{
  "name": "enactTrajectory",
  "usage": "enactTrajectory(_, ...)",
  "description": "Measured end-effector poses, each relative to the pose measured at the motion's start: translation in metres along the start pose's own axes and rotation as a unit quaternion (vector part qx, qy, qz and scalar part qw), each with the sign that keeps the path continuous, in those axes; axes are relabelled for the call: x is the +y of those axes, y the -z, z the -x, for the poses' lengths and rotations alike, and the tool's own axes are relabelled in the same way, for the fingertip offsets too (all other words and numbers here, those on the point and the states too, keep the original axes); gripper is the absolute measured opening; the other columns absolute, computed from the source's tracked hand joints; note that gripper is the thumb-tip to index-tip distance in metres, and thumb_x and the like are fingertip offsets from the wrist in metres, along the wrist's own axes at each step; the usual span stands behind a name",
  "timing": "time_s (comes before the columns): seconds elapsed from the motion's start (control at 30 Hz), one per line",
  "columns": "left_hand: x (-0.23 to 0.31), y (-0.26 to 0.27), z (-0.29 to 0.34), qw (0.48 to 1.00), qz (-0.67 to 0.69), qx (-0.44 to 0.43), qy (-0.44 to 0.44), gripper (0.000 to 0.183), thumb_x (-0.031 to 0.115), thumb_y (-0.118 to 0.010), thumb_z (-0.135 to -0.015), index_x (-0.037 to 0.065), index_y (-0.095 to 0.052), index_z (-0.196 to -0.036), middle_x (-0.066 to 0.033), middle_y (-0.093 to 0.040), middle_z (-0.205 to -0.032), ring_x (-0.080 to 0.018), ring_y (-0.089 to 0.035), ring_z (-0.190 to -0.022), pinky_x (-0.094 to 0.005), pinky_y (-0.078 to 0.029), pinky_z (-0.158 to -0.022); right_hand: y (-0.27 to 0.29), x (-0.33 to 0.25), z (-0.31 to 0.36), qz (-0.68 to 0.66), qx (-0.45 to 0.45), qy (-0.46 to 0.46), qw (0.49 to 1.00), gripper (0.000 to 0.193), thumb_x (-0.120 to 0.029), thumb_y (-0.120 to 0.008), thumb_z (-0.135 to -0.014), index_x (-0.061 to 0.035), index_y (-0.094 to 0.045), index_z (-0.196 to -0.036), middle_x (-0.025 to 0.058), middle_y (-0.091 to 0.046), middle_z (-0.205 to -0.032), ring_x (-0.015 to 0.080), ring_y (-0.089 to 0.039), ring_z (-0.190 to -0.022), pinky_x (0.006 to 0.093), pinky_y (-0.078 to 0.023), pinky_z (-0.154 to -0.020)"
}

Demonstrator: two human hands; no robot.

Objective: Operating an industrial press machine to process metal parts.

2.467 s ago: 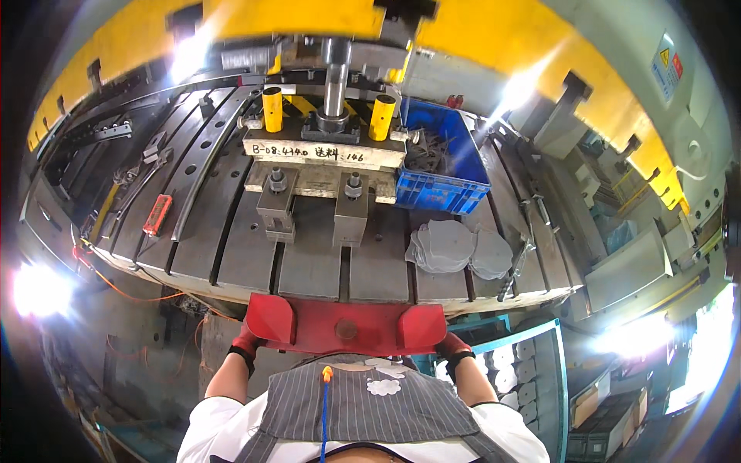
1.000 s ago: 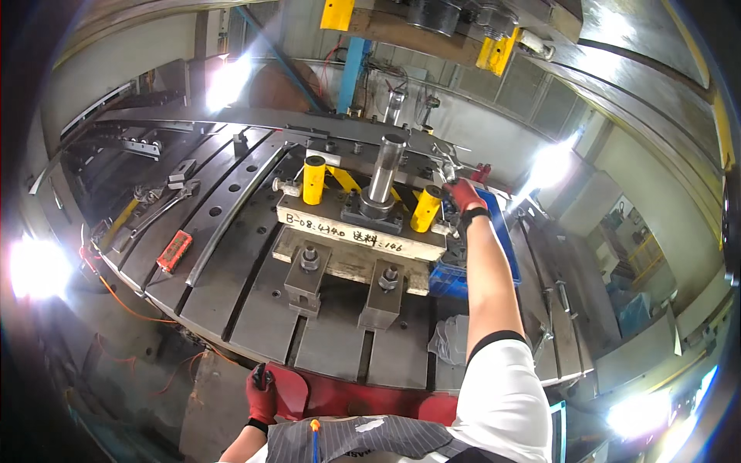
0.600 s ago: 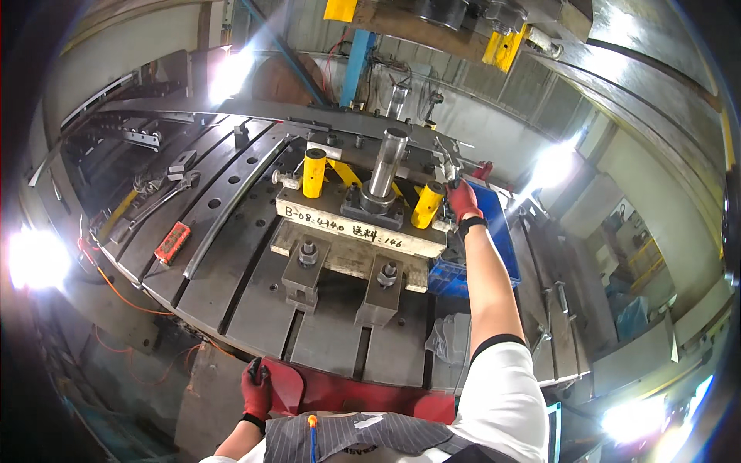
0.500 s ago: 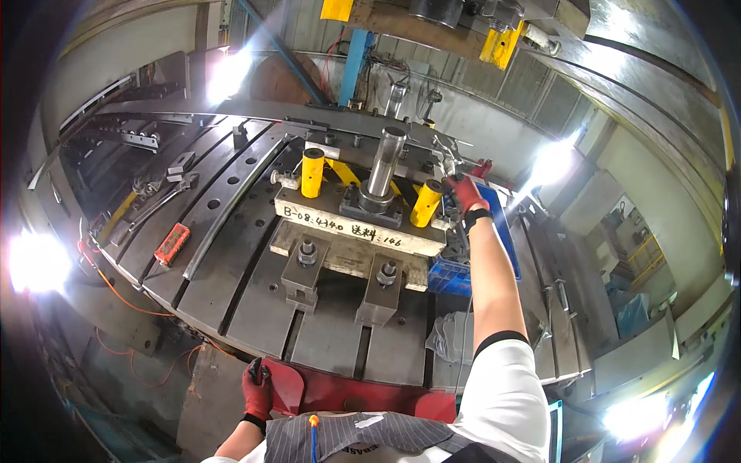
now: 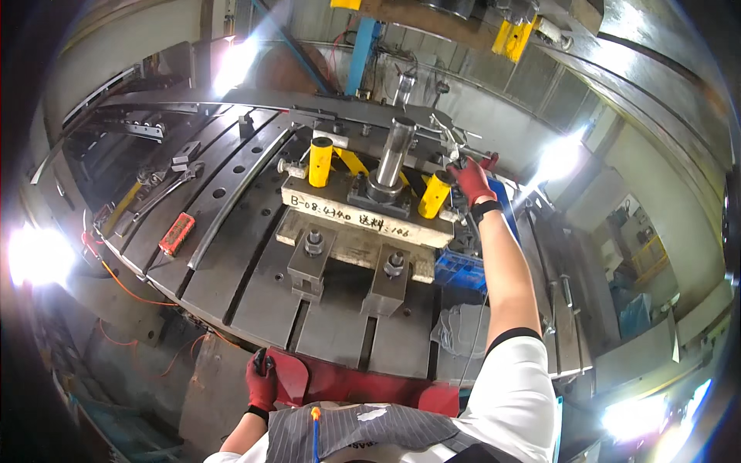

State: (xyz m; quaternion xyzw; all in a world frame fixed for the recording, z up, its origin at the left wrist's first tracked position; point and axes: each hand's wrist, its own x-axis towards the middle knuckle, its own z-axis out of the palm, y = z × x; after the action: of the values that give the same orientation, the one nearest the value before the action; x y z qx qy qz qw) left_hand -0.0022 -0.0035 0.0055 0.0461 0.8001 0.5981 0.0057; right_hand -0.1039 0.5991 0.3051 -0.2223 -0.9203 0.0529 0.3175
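A die block [image 5: 367,212] with handwriting on its white front face sits on the slotted press table [image 5: 332,337]. It carries a tall steel post [image 5: 396,150] and two yellow cylinders [image 5: 320,162], [image 5: 434,194]. My right hand [image 5: 472,183], in a red glove with dark fingertips, reaches past the right yellow cylinder. Its fingers curl at the lower end of a silver metal tool [image 5: 454,140], partly hidden by the glove. Low at the left, my gloved left hand [image 5: 261,380] is closed beside a red panel [image 5: 290,376]; whatever its dark fingers grip cannot be made out.
Two bolted clamp blocks [image 5: 311,266], [image 5: 388,285] hold the die's front. A blue crate [image 5: 461,270] stands to its right, by a grey cloth [image 5: 461,328]. Leftward lie a red box [image 5: 177,233] and a wrench [image 5: 166,189]. The press's upper part [image 5: 432,25] hangs overhead.
The view has tilted slightly, so the die and table sit a little farther right and higher. My right hand stays at the silver tool, and my left hand stays by the red panel.
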Motion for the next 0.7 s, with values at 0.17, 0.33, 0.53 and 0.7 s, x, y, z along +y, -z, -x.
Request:
enactTrajectory(0.17, -0.008, 0.000, -0.004, 0.995, 0.069, -0.058, 0.052, 0.038, 0.013, -0.054, -0.085, -0.004, -0.042, -0.117, -0.0144, -0.050, -0.115, -0.0202, -0.049, -0.106, -0.0303, -0.037, -0.091, 0.077, 0.001, 0.079, -0.101, -0.016, 0.035, 0.994, 0.051, -0.031, -0.065, -0.075, 0.0019, -0.048, -0.110, 0.0210, -0.059, -0.097, 0.0310, -0.056, -0.094, 0.0341, -0.044, -0.079)
enactTrajectory(0.33, -0.016, -0.003, -0.011, 0.989, 0.111, -0.082, 0.049, 0.036, 0.008, -0.051, -0.085, -0.005, -0.041, -0.117, -0.0140, -0.048, -0.119, -0.0197, -0.046, -0.109, -0.0302, -0.035, -0.094, 0.162, -0.006, 0.211, -0.211, -0.056, -0.086, 0.972, 0.041, -0.017, -0.065, -0.077, 0.0025, -0.049, -0.110, 0.0175, -0.060, -0.097, 0.0232, -0.059, -0.089, 0.0301, -0.044, -0.077)
enactTrajectory(0.53, -0.034, -0.005, -0.015, 0.988, 0.107, -0.105, 0.035, 0.039, -0.001, -0.051, -0.081, -0.003, -0.041, -0.119, -0.0118, -0.048, -0.119, -0.0188, -0.047, -0.107, -0.0290, -0.034, -0.094, 0.200, 0.025, 0.396, -0.166, -0.136, -0.220, 0.952, 0.033, -0.015, -0.065, -0.077, 0.0006, -0.052, -0.103, 0.0141, -0.062, -0.089, 0.0210, -0.059, -0.083, 0.0305, -0.044, -0.074)
enactTrajectory(0.7, -0.027, -0.005, -0.009, 0.988, 0.120, -0.089, 0.029, 0.034, -0.001, -0.048, -0.083, -0.001, -0.044, -0.116, -0.0087, -0.052, -0.111, -0.0165, -0.049, -0.101, -0.0275, -0.037, -0.089, 0.177, 0.059, 0.508, -0.085, -0.189, -0.266, 0.941, 0.053, -0.032, -0.064, -0.075, 0.0034, -0.047, -0.112, 0.0226, -0.056, -0.103, 0.0275, -0.055, -0.099, 0.0345, -0.042, -0.083)
